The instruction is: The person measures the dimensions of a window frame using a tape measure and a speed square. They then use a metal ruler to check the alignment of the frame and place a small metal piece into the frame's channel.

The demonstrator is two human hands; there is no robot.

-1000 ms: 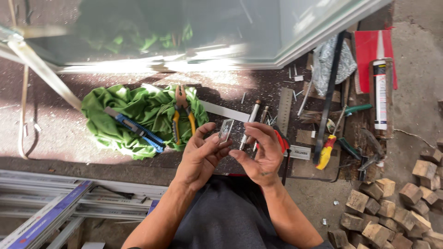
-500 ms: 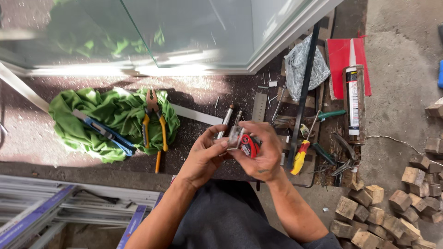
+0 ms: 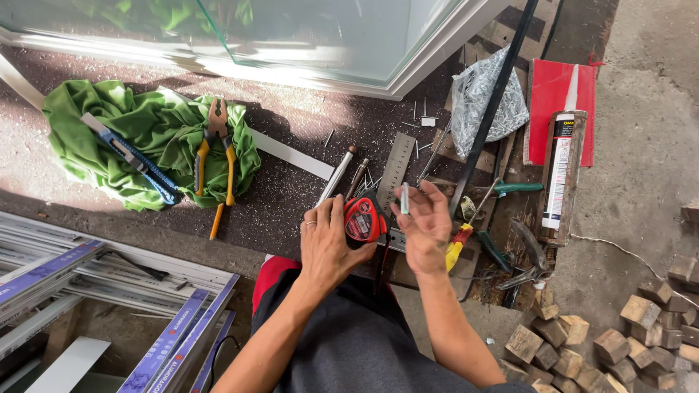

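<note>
My left hand (image 3: 328, 244) grips a red tape measure (image 3: 362, 218) in front of me; a ring shows on one finger. My right hand (image 3: 424, 225) holds a small pale metal piece (image 3: 405, 198) upright between thumb and fingers, just right of the tape measure. Both hands hover over a dark work board (image 3: 291, 138) with a steel square (image 3: 395, 164) and loose nails lying under them.
A green cloth (image 3: 138, 124) at left carries a blue utility knife (image 3: 131, 156) and orange-handled pliers (image 3: 215, 156). A bag of nails (image 3: 484, 94), a sealant tube in its gun (image 3: 561, 171), screwdrivers (image 3: 466, 236) and wood blocks (image 3: 641, 327) lie right. Window profiles (image 3: 87, 276) lie lower left; a glazed frame (image 3: 320, 44) stands ahead.
The hands have drawn slightly apart. The red tape measure now sits in my left hand, and my right hand has lifted the small pale piece upright. The view has shifted.
</note>
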